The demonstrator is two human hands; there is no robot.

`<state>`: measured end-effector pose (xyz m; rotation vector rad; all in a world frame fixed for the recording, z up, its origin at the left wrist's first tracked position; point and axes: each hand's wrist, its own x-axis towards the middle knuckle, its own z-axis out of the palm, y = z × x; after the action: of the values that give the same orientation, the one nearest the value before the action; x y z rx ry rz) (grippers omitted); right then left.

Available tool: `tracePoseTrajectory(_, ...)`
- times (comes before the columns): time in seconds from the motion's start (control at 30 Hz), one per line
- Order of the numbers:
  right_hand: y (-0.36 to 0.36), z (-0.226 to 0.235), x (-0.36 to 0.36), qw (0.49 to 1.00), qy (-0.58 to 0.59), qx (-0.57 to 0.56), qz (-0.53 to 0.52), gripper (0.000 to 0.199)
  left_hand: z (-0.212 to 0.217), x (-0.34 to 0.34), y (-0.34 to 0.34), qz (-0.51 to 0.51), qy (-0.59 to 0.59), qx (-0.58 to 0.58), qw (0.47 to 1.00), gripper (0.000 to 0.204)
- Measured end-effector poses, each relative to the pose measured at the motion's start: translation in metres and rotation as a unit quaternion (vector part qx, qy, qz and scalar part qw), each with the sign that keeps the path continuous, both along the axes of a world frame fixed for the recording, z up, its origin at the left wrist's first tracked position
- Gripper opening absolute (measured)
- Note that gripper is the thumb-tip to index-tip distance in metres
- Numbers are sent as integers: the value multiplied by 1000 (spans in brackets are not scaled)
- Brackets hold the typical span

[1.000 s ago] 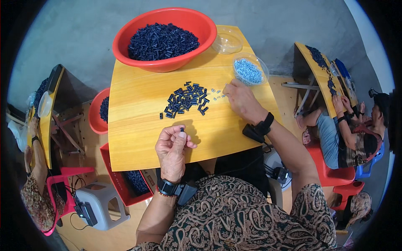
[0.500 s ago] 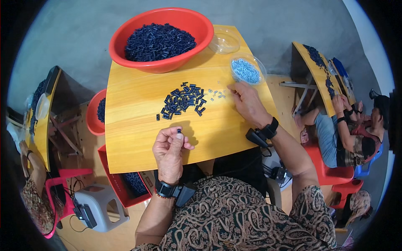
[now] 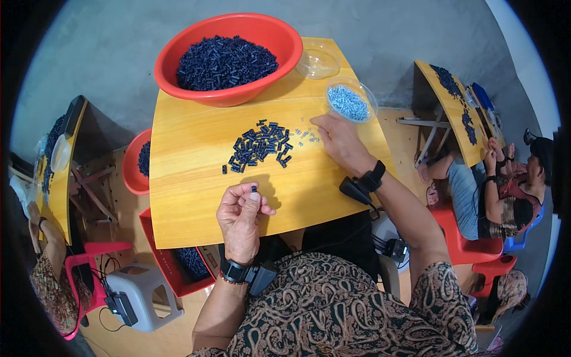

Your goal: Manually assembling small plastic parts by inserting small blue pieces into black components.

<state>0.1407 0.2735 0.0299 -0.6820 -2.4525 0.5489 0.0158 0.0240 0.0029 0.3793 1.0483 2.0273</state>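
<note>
The left hand [image 3: 239, 211] grips a small dark-blue, tube-like plastic piece [image 3: 254, 188] between thumb and forefinger, above the near part of the table. The right hand [image 3: 344, 141] is palm-down with its fingers drawn narrowly together; whether anything is pinched in them cannot be determined. Its fingertips lie just beside a scatter of tiny silvery pins [image 3: 308, 138].

To the left of these pins lies a loose pile of dark-blue plastic pieces [image 3: 260, 146], with one piece apart at its left edge. Beyond the right hand stands a round clear plastic tub [image 3: 375, 107] holding small pale-blue parts [image 3: 348, 103]. A second round clear plastic container [image 3: 318, 63] lies behind it, near a large round red plastic basin [image 3: 232, 97] heaped with similar dark pieces [image 3: 226, 62].

All rest on a yellow wood-grain table [image 3: 196, 205]. Beside its left edge, lower down, are a smaller red basin [image 3: 131, 169] and a red box [image 3: 166, 269], both containing dark pieces.
</note>
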Motion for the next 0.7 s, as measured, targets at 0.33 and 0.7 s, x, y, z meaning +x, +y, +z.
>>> tracePoseTrajectory(0.33,13,-1,-16,988,-74,80,113,16,1,0,-1,-3,2,-7,1000,14)
tracePoseTrajectory(0.7,-2,12,-15,995,-30,70,64,10,-6,2,-3,10,18,16,1000,16)
